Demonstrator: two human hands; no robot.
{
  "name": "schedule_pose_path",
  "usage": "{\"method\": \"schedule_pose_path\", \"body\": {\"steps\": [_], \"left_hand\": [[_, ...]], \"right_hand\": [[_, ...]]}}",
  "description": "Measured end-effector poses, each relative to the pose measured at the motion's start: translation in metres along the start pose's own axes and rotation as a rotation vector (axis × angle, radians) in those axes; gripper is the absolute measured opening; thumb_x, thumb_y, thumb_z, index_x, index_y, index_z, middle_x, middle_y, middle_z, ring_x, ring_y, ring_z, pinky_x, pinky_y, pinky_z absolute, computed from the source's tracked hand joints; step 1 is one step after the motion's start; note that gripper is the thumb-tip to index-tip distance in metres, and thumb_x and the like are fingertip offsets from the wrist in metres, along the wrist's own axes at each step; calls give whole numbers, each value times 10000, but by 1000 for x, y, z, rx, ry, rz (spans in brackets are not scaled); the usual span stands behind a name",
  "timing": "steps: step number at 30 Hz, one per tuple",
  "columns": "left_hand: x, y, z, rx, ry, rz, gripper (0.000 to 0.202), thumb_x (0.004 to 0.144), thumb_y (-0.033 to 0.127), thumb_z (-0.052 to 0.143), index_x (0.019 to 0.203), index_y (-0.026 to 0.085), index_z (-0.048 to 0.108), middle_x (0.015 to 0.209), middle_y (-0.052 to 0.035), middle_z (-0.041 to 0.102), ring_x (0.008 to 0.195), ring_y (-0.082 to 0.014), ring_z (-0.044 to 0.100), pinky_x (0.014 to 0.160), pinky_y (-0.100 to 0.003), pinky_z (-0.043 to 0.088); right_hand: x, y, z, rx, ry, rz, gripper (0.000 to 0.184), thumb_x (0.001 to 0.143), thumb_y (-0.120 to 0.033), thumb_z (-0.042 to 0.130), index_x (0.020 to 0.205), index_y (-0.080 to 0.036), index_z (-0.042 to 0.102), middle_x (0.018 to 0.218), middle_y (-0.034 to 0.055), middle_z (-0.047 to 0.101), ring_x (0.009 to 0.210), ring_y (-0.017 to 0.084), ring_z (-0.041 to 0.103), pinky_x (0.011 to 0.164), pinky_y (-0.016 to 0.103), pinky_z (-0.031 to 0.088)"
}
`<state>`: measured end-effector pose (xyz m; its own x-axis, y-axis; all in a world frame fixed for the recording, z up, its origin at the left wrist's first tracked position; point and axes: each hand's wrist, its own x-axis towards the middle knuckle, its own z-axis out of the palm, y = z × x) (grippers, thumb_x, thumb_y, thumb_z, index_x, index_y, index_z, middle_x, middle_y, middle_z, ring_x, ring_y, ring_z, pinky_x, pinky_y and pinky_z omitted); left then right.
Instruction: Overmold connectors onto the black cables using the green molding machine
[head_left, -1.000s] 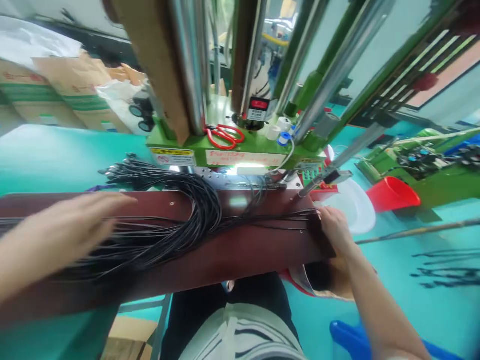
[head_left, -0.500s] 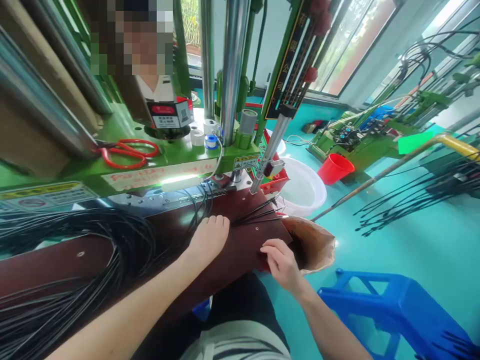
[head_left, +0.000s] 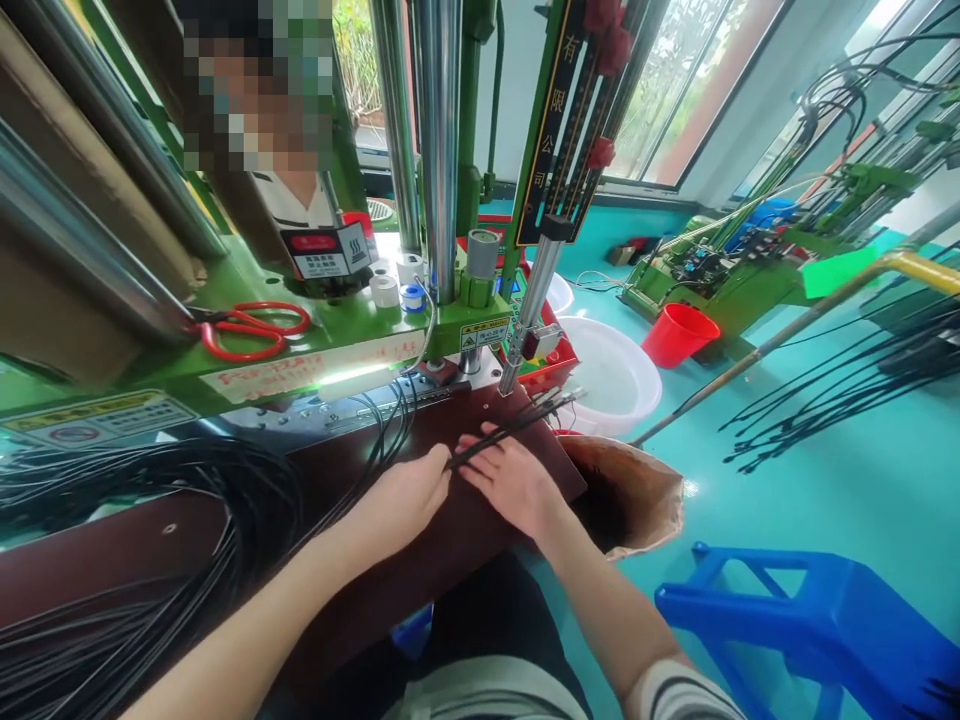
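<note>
My left hand [head_left: 412,490] is closed around a bunch of thin black cables [head_left: 517,425] over the dark brown board [head_left: 375,575]. The cable ends stick out to the upper right, past the board's edge. My right hand [head_left: 517,487] is open beside the left, fingers stretched out and lying against the bunch; it does not close round it. To the left, a thick coil of black cables [head_left: 259,505] rests on the board. Some cables loop up from my left hand toward the green machine [head_left: 352,335].
Red-handled scissors [head_left: 259,335] lie on the machine. A person stands behind it. Off the board's right end are an open brown paper sack [head_left: 664,490], a white basin [head_left: 645,385] and a red bucket [head_left: 681,336]. A blue stool [head_left: 840,600] stands at the lower right.
My right hand has moved left and up to the cables, its fingers now spread. The cable ends have risen off the board in my left hand and point further up and right.
</note>
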<state>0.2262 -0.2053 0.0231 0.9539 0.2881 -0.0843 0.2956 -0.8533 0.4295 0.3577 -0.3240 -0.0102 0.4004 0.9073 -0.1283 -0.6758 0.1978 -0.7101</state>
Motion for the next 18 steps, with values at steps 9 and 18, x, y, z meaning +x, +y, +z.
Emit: {"method": "schedule_pose_path", "body": {"steps": [9, 18], "left_hand": [[-74, 18, 21, -170, -254, 139, 103, 801, 224, 381, 772, 199, 476, 726, -49, 608, 676, -200, 568, 617, -305, 395], [-50, 67, 40, -1821, 87, -315, 301, 775, 486, 513, 814, 197, 435, 474, 83, 414, 349, -44, 335, 382, -185, 295]], "right_hand": [[-9, -28, 26, -202, -266, 5, 224, 820, -331, 543, 765, -141, 647, 713, 56, 662, 673, 191, 636, 754, 396, 477], [-15, 4, 51, -386, -347, 215, 327, 751, -359, 622, 1026, -182, 628, 977, 71, 663, 896, 199, 617, 892, 419, 427]]}}
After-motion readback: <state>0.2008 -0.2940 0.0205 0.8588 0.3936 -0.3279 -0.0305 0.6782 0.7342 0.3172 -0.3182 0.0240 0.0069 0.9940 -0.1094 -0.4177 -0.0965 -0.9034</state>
